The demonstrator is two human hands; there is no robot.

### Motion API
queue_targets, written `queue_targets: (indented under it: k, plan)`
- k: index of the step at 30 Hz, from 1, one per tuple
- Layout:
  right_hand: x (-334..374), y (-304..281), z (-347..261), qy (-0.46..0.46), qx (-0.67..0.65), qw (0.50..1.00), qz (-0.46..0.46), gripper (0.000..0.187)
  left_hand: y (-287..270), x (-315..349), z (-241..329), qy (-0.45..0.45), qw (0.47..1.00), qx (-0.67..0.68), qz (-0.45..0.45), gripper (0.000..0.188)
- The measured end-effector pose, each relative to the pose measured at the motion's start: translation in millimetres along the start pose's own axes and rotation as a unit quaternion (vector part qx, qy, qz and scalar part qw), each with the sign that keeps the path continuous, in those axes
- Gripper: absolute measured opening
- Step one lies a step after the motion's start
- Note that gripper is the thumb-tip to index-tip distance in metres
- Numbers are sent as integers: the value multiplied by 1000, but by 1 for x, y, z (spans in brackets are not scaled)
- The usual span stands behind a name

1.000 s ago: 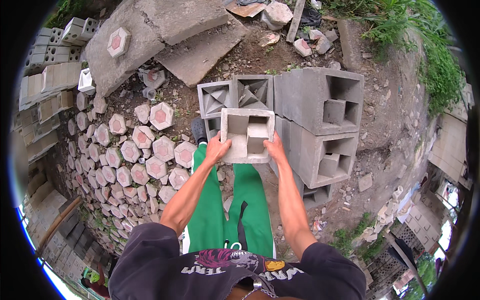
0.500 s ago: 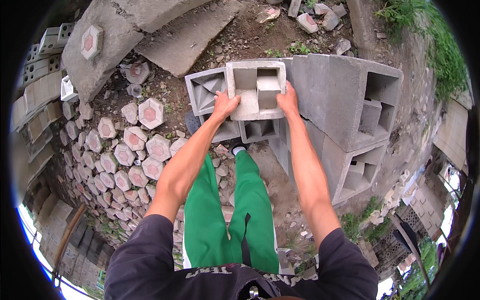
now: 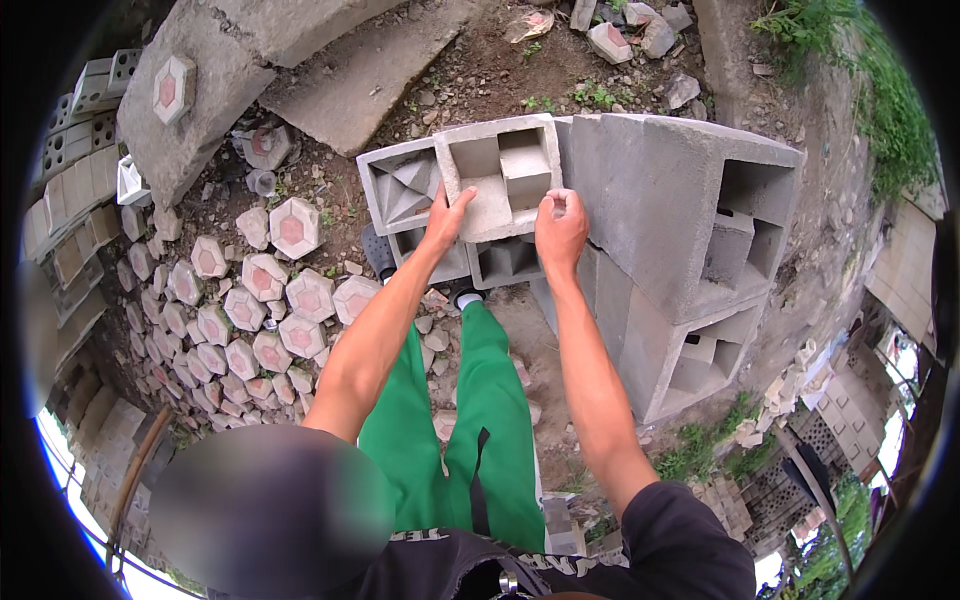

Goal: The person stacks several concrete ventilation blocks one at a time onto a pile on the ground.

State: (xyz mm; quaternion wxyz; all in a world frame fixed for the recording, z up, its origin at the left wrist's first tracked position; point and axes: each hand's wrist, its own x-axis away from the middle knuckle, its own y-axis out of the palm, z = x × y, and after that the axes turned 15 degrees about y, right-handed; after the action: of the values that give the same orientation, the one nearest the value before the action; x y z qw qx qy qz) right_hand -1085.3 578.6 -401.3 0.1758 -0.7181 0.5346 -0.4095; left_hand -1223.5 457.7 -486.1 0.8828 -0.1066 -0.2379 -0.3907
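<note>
Contact has loosened around the pale hollow block (image 3: pixel 500 182). A second ago both hands held it in front of the body; now it has gone forward and lies immediately left of the big grey stack (image 3: pixel 665 190), its right wall very near or against it. It also hides a patterned block that showed in that spot, so its weight seems to rest on the lower row rather than on the arms.

The right hand (image 3: pixel 561 232), between the block's near right corner and the stack, has come off the side grip it had half a second ago: its fingers curl in toward the thumb, and I cannot tell whether it pinches or touches anything. The left hand (image 3: pixel 445 215) is farther left of the stack, at the block's left wall, thumb lying across the rim; whether it bears any grip is unclear.

Beyond the left hand, left of the stack, sits another patterned block (image 3: pixel 400 187), with a lower hollow block (image 3: pixel 510 262) between it and the stack on the near side. Hexagonal pavers (image 3: pixel 264 276) spread well left of the stack.
</note>
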Motion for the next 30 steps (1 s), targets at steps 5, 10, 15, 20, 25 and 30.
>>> queue_targets:
  k: [5, 10, 15, 20, 25, 30]
  plan:
    - [19, 16, 50, 534, -298, 759, -222, 64, 7, 2, 13, 3, 997, 81, -10, 81]
    - [12, 50, 67, 420, -483, 732, -234, 73, -2, -12, -28, -8, 994, 104, -37, 87]
    - [-2, 72, 76, 389, -603, 652, -245, 52, 10, -14, -36, -21, 987, 162, -12, 83]
    - [2, 77, 74, 386, -643, 619, -234, 50, 13, -8, -35, -50, 965, 256, -10, 73]
    - [-8, 68, 74, 366, -658, 615, -234, 53, 32, -7, -12, -67, 954, 292, -17, 73]
    - [-7, 70, 62, 374, -654, 606, -256, 55, 25, -14, -19, -74, 967, 243, -21, 78]
